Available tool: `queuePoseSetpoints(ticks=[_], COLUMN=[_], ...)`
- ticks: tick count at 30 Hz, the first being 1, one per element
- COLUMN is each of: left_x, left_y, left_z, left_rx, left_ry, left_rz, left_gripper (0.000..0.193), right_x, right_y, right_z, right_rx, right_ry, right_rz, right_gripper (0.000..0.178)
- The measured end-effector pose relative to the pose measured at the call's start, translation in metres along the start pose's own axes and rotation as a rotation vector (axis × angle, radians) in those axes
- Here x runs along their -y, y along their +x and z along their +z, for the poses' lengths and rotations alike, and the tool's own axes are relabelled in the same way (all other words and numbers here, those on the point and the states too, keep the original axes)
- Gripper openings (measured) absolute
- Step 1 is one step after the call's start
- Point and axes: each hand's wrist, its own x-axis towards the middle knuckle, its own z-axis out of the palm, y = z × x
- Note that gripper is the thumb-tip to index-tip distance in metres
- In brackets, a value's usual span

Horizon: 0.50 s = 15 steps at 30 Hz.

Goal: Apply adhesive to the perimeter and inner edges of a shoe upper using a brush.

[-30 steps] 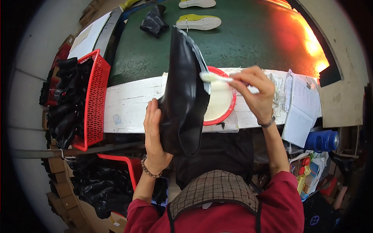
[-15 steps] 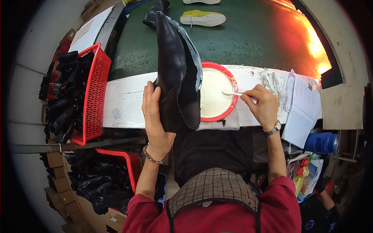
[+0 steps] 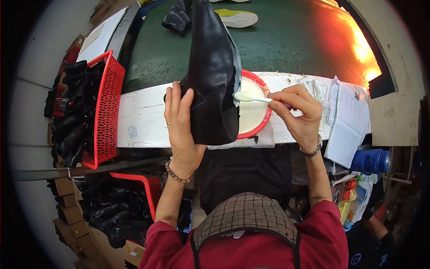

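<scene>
My left hand holds a black leather boot upper upright, its fingers along the left side. A pale coating runs down the boot's right-hand edge. Between the fingertips of my right hand is a small white-handled brush, much like a toothbrush. Its head, covered in whitish paste, meets the boot's coated edge. Partly behind the boot stands a red-rimmed bowl of creamy white liquid.
The white bench adjoins a green work surface. Another black boot and a yellow shoe lie there. Red baskets of black footwear stand left. An open notebook and blue bottle are right; orange light glows beyond.
The brush has moved left from over the bowl to the boot's edge. My left hand has shifted the boot slightly to the right and away from me, now covering more of the bowl.
</scene>
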Motion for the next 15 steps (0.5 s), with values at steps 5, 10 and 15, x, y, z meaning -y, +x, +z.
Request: queuePoseSetpoints(ticks=[5,10,15], left_x=[0.008,0.019,0.035], left_y=[0.012,0.022,0.025], left_z=[0.005,0.018,0.028], left_rx=[-0.089,-0.195,-0.168], left_ry=[-0.043,0.002,0.087], left_rz=[0.009,0.089,0.136], left_gripper=[0.086,0.085,0.085], right_x=[0.007,0.011,0.013], right_y=[-0.003,-0.006,-0.001], right_z=[-0.005,-0.007,-0.005], right_rx=[0.086,0.133,0.256], right_ry=[0.026,0.039,0.159], right_rz=[-0.047,-0.032,0.166], right_gripper=[0.02,0.017,0.013])
